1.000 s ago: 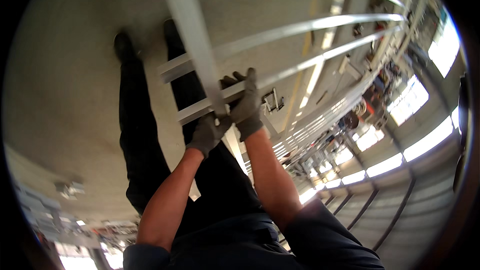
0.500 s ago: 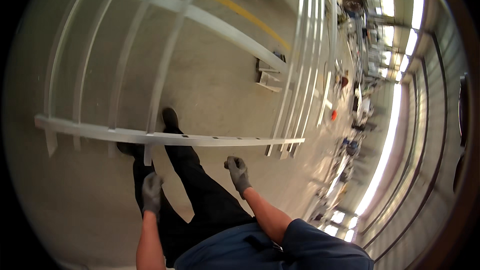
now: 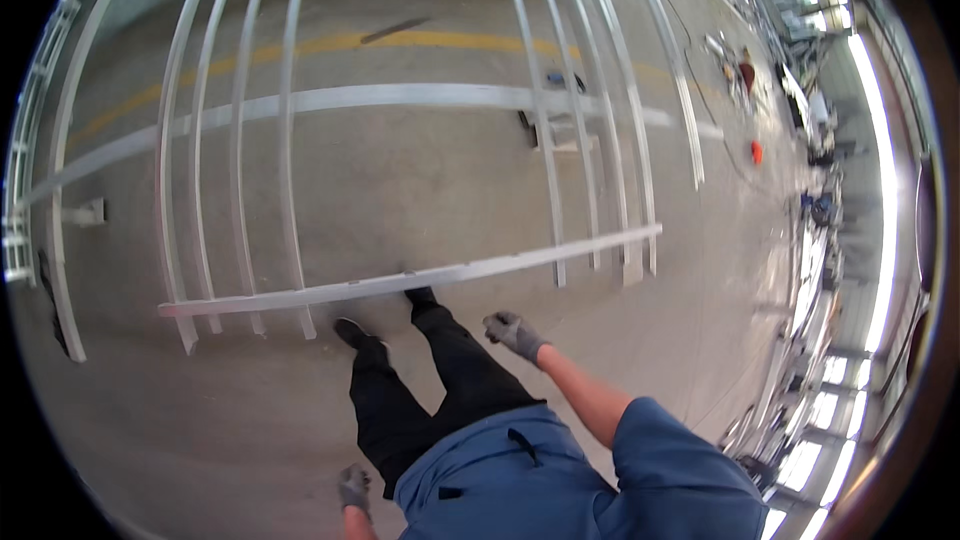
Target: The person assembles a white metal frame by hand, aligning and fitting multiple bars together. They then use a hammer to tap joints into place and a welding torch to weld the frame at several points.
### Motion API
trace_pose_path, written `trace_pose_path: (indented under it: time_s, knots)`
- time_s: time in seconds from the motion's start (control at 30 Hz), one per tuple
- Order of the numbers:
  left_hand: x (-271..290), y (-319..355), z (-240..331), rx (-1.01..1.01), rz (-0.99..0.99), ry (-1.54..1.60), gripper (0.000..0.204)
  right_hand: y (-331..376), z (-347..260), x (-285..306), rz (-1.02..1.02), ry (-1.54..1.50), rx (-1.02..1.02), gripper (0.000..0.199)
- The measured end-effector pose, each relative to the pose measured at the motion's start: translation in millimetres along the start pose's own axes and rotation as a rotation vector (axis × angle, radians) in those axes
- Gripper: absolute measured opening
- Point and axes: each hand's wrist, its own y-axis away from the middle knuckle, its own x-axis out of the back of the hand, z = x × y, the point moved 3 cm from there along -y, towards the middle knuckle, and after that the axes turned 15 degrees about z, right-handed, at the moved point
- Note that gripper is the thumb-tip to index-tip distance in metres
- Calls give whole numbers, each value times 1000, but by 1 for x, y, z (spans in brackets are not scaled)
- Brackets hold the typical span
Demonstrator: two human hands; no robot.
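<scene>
My right hand (image 3: 514, 333), in a grey glove, hangs in front of me with its fingers curled in. What lies inside its fingers, if anything, is hidden. My left hand (image 3: 354, 488), also gloved, is low beside my hip, its fingers closed and no object showing. Neither hand touches the metalwork. Just past my feet runs a pale metal crossbar (image 3: 410, 283). Long, slim metal bars (image 3: 286, 140) cross it in two groups, left and right, their near ends reaching a little past it. The right hand is nearest to the crossbar, apart from it.
A wide pale beam (image 3: 400, 95) crosses farther back, below the bars. Another long bar (image 3: 62, 270) and a ladder-like metal frame (image 3: 22, 170) stand at far left. A yellow line (image 3: 430, 39) marks the floor. An orange object (image 3: 757, 152) and stacked clutter lie right.
My view has swung, bringing the far-left frame into sight. My feet have shifted relative to the crossbar. The left hand has dropped back toward my hip; the right stays raised and curled.
</scene>
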Motion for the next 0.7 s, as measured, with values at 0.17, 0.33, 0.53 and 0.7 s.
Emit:
trace_pose_path:
  time_s: [0.17, 0.33, 0.53, 0.7]
  knots:
    - [-32, 67, 81, -303, -126, -136, 31, 59, 35, 49, 159, -153, -114, 51]
    - [-19, 43, 126, -489, -206, 37, 36, 121, 172, 51, 301, -273, -226, 46]
    - [43, 34, 81, -389, -68, -48, 38, 238, 263, 37, 266, -104, -352, 46]
    - [75, -22, -26, -120, -212, -72, 38, 261, 323, 42, 307, -137, -310, 44]
